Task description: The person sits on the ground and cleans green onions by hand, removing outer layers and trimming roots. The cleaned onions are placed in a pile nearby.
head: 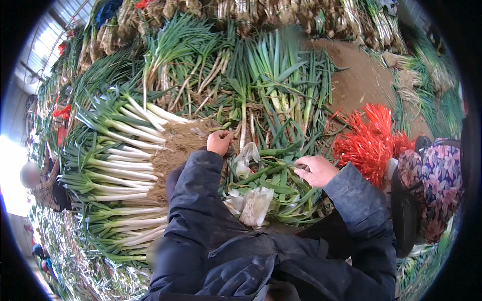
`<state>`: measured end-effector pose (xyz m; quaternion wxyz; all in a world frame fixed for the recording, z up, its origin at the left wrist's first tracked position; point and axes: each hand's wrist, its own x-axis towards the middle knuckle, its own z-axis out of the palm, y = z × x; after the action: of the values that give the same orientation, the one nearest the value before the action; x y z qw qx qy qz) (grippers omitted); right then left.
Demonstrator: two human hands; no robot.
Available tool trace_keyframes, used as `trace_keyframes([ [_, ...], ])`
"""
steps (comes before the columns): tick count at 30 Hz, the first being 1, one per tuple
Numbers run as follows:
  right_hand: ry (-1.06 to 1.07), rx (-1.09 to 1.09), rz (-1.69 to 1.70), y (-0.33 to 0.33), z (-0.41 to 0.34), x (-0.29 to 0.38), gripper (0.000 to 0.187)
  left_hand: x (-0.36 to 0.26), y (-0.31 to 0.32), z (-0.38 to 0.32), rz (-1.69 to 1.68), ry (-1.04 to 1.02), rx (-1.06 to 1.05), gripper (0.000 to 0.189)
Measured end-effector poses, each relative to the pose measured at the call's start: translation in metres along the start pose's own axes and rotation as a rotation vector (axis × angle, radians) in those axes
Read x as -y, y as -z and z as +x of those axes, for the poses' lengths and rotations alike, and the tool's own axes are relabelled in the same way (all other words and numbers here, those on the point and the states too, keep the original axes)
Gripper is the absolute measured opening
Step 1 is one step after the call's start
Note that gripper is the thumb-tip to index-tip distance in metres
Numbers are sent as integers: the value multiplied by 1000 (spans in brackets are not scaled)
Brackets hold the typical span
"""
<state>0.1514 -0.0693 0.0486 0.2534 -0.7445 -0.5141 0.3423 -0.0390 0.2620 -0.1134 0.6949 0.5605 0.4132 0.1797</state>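
My left hand (219, 143) is curled with thumb and fingertips together, beside the root ends of the peeled leeks or large green onions (128, 161). Whether anything is pinched in it cannot be made out. My right hand (317, 171) hovers over a heap of stripped green leaves (290, 199), thumb and forefinger at the end of a leaf; a grip on it is not plain. Pale, papery outer skins (256, 207) lie on the heap in front of my lap. The peeled stalks lie in a layered row at my left, white shanks and brown fibrous roots (184, 137) towards me.
Unpeeled stalks with long green tops (278, 64) lie ahead. A bundle of red plastic twine (367, 141) sits at my right, near a floral-patterned fabric item (431, 188). Stacked bundles (248, 13) line the back beyond bare soil (357, 75). Another person (49, 184) is at the far left.
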Motion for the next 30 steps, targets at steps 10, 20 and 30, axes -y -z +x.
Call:
trace_keyframes([
  [10, 69, 22, -243, 10, -28, 7, 31, 100, -53, 24, 345, 63, -140, 26],
  [20, 44, 37, -203, 20, -32, 13, 35, 161, -50, 78, 711, -110, -323, 25],
  [30, -23, 147, -155, 28, -8, 6, 42, 204, -42, 119, 868, 46, -260, 30],
])
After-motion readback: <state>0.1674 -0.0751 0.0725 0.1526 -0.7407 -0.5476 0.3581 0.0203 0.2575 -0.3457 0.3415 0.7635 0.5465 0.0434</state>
